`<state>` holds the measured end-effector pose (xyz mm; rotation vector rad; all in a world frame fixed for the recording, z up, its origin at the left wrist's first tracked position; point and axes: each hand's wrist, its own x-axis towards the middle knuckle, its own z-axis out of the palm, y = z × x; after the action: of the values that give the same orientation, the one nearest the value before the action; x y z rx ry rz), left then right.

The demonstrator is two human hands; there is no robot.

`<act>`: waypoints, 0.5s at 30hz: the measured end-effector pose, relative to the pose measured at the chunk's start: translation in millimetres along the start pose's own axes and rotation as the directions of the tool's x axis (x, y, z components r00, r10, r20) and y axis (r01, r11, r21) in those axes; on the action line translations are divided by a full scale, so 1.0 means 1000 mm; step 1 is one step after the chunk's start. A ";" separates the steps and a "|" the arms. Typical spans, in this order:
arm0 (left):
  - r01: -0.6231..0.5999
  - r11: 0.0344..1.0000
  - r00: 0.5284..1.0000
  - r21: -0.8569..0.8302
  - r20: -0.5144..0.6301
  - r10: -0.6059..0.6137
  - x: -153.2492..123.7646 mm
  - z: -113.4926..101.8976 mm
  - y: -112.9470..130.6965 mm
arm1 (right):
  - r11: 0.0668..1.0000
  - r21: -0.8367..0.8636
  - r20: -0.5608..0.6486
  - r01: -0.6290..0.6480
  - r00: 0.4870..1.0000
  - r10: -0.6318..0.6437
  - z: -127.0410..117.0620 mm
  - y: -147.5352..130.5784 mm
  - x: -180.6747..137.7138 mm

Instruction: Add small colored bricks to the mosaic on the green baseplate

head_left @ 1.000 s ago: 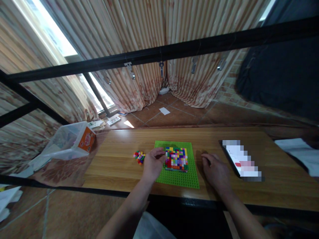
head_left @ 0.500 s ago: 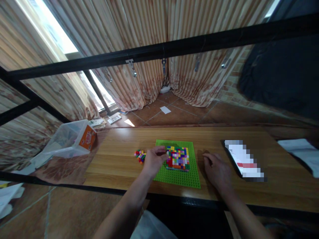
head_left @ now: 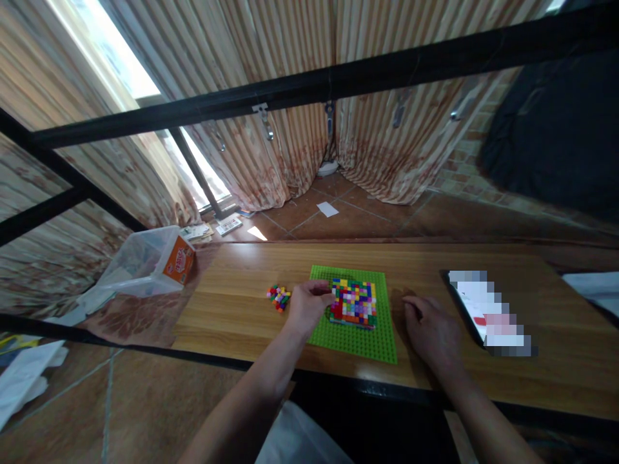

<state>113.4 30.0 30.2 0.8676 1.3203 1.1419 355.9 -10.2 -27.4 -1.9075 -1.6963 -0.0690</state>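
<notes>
A low block of many-coloured toy bricks (head_left: 355, 303) is built up on a green studded baseplate (head_left: 355, 345). My left hand (head_left: 308, 309) reaches over the plate's left part, thumb and forefinger pinched at the block's left edge; any small brick between the fingertips is too hidden to make out. Left of that hand, a small heap of loose bricks (head_left: 279, 298) lies on the wooden table. My right hand (head_left: 432, 332) rests on the tabletop just right of the plate, its fingers curled in and nothing seen in them.
To the right of my right hand lies a phone (head_left: 476, 309) with a lit, blurred screen. A clear plastic box (head_left: 145, 261) with an orange label stands beyond the table's left end. Across the far side runs a black metal bar (head_left: 294, 93) with hooks, before curtains.
The view has shifted, so the table sits slightly further right. My left thumb and forefinger have come closer together at the block's left edge. My right hand stays resting on the table.
</notes>
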 end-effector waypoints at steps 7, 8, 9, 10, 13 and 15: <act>-0.005 0.999 0.999 0.033 -0.042 0.006 0.002 0.005 -0.006 | 0.999 -0.017 0.008 0.036 0.999 -0.036 0.003 0.005 -0.002; -0.017 0.999 0.999 0.031 -0.047 0.018 0.001 0.006 -0.005 | 0.999 -0.013 0.006 0.046 0.999 -0.046 0.004 0.006 -0.002; -0.029 0.999 0.998 0.030 -0.055 0.031 -0.001 0.007 -0.004 | 0.999 -0.010 0.005 0.053 0.999 -0.053 0.004 0.007 -0.001; -0.041 0.999 0.997 0.029 -0.064 0.043 -0.003 0.006 -0.003 | 0.998 -0.007 0.004 0.056 0.998 -0.056 0.004 0.007 -0.001; -0.097 0.994 0.989 0.042 -0.108 0.101 -0.012 -0.007 -0.001 | 0.999 -0.002 0.004 0.052 0.999 -0.052 0.005 0.008 -0.001; -0.167 0.982 0.975 0.092 -0.131 0.178 -0.019 -0.026 0.000 | 0.998 -0.003 0.005 0.056 0.998 -0.056 0.005 0.009 -0.002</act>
<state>89.7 8.1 32.6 0.9915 1.4343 1.3119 362.2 -9.6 -35.7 -1.8641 -1.7533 -0.0884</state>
